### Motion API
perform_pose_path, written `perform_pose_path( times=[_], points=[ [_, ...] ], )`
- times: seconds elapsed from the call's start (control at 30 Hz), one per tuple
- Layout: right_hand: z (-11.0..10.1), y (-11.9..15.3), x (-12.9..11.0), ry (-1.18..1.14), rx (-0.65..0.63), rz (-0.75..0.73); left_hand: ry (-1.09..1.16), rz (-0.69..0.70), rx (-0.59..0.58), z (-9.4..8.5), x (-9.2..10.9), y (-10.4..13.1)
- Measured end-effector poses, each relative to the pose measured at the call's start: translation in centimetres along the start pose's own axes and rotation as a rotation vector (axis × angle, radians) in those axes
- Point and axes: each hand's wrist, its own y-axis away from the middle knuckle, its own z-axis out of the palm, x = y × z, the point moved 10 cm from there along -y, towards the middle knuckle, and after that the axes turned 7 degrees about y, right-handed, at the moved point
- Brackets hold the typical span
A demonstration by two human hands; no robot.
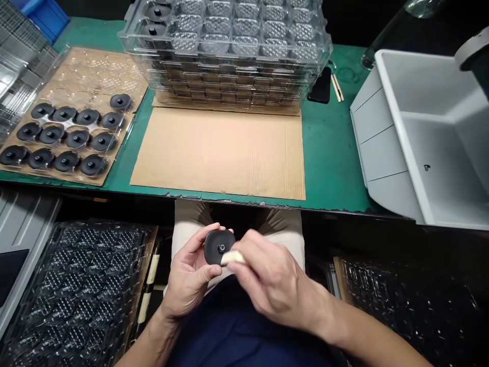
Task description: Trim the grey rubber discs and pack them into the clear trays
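My left hand (189, 278) grips a black rounded plastic part (214, 243) by its edge, above my lap. The part's dished face, with a small raised stud near its middle, is turned up toward me. Between the thumb and fingers of my right hand (273, 275) is a small cream-coloured piece (232, 257), perhaps a blade handle or a pad. Its near end is hidden by the fingers, and its tip overlaps the lower right edge of the black part. Whether it touches the part I cannot tell.
A clear tray (95, 76) on the left holds several similar black parts. Stacked clear trays (229, 66) stand behind a cardboard sheet (217, 153) on the green table (328, 158). A grey bin (393, 127) is at the right. More trays (76, 285) sit below the table on the left.
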Motion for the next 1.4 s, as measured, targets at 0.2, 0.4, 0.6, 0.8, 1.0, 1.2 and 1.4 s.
perform_pose_path(
  times=[0.2, 0.4, 0.6, 0.8, 1.0, 1.2, 1.4],
  points=[
    [-0.2, -0.4, 0.4, 0.038, 0.008, 0.025, 0.026, -0.033, 0.041, -0.8, -0.3, 0.1],
    [0.4, -0.5, 0.5, 0.031, -0.041, 0.003, 0.067, -0.083, 0.031, -1.1, -1.1, 0.1],
    [0.8, -0.4, 0.1, 0.000, -0.097, -0.048, 0.112, -0.154, 0.000, -0.8, -1.6, 0.2],
    [1.0, -0.4, 0.0, 0.027, -0.119, -0.051, 0.215, -0.248, 0.148, -1.5, -2.4, 0.6],
    [0.9, -0.3, 0.4, 0.124, -0.086, -0.025, 0.224, -0.298, 0.219, -1.5, -2.9, 1.0],
    [0.7, 0.0, 0.7, 0.215, -0.067, -0.018, 0.222, -0.364, 0.206, -1.2, -3.8, 1.0],
    [1.6, 0.2, 0.1, 0.175, -0.168, -0.067, 0.237, -0.365, 0.209, -1.5, -3.9, 0.8]
  ],
)
